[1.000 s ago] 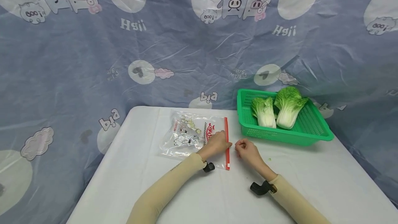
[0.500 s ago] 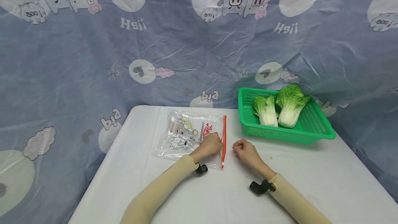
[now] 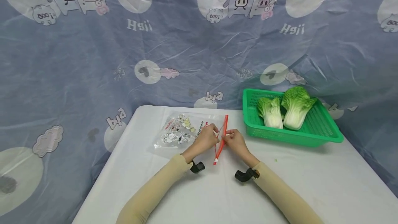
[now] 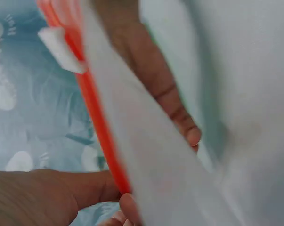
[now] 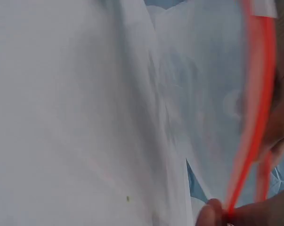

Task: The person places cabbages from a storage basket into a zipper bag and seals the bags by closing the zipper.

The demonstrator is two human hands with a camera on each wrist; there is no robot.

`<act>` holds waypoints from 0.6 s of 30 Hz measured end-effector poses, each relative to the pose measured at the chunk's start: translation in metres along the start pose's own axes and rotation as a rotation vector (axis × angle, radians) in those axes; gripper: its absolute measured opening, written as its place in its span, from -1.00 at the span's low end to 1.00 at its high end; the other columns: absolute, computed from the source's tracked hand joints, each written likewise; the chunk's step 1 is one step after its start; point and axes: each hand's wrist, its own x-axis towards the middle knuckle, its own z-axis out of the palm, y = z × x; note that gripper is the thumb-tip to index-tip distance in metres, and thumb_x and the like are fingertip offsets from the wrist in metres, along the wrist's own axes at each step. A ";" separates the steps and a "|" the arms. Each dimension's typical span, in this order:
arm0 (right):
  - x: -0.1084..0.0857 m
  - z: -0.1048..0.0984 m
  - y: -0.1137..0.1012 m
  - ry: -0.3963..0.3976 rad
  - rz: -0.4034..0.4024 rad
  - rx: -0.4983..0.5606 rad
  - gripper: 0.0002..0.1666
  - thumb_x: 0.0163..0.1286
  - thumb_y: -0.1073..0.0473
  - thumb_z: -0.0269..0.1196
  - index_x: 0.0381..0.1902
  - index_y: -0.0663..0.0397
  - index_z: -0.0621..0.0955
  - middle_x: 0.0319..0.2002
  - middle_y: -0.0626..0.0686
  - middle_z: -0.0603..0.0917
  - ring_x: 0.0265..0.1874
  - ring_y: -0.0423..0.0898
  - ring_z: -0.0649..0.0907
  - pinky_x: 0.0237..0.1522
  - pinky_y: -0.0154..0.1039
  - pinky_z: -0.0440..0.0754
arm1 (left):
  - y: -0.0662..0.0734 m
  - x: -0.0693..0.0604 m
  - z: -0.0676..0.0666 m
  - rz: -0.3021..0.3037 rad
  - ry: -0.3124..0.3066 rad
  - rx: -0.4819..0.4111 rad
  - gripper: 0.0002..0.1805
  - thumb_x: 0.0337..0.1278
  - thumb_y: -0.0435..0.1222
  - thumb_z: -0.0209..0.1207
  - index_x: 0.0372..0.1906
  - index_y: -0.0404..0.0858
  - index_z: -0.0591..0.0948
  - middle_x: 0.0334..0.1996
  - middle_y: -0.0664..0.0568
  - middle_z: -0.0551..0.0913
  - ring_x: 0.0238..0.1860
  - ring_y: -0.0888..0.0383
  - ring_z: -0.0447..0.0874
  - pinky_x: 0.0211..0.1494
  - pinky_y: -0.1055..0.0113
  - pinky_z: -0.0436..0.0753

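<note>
A clear zip bag (image 3: pixel 178 130) with printed cartoon figures lies on the white table, its red zip edge (image 3: pixel 225 124) facing right. My left hand (image 3: pixel 206 138) pinches one side of the red-edged mouth. On the opposite side, my right hand (image 3: pixel 235 142) pinches the other red strip, and the mouth gapes between them. The left wrist view shows a white slider (image 4: pixel 61 49) on the red strip, with the left thumb and fingers gripping below it. In the right wrist view, the right fingertips (image 5: pixel 212 209) hold the strip's lower part.
A green basket (image 3: pixel 289 137) stands at the back right, holding two cabbages, a smaller one (image 3: pixel 271 113) and a larger one (image 3: pixel 295 110). A tiny green scrap (image 3: pixel 275 160) lies on the table (image 3: pixel 280 182). A patterned blue sheet (image 3: pixel 186 51) hangs behind.
My right hand has moved left to the bag and now pinches its red edge. The mouth has parted wider, and the left hand has shifted slightly left, lifting its side.
</note>
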 end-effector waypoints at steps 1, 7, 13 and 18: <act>0.003 0.001 -0.001 0.022 -0.010 0.012 -0.70 0.36 0.27 0.21 -0.07 0.40 0.46 -0.46 0.21 0.70 -0.60 -0.09 0.68 -0.42 -0.13 0.68 | 0.002 0.000 -0.006 0.008 0.032 -0.004 -0.79 0.01 -0.45 0.30 -0.21 -0.37 0.57 -0.61 0.02 0.55 -0.60 0.24 0.43 -0.59 0.46 0.38; 0.016 0.006 -0.005 0.114 -0.044 0.047 -0.81 0.32 0.25 0.27 -0.27 0.33 0.58 -0.56 0.13 0.69 -0.65 -0.15 0.66 -0.44 -0.10 0.70 | 0.013 -0.003 -0.047 0.062 0.282 -0.021 -0.91 0.16 -0.40 0.23 -0.42 -0.34 0.61 -0.53 -0.06 0.65 -0.57 0.23 0.49 -0.53 0.46 0.44; 0.023 0.008 0.002 0.069 0.004 0.031 -0.83 0.29 0.26 0.29 -0.33 0.32 0.62 -0.55 0.19 0.71 -0.67 -0.10 0.69 -0.54 -0.22 0.67 | 0.020 -0.013 -0.084 0.063 0.473 -0.076 -0.91 0.10 -0.43 0.17 -0.47 -0.30 0.59 -0.60 -0.05 0.66 -0.72 0.23 0.55 -0.55 0.38 0.52; 0.025 0.008 0.003 -0.007 0.033 0.050 -0.85 0.26 0.30 0.29 -0.36 0.35 0.61 -0.55 0.26 0.70 -0.68 -0.06 0.69 -0.55 -0.20 0.68 | 0.020 -0.018 -0.091 0.009 0.450 -0.085 -0.93 0.10 -0.39 0.19 -0.44 -0.31 0.57 -0.59 -0.06 0.65 -0.75 0.25 0.54 -0.59 0.39 0.53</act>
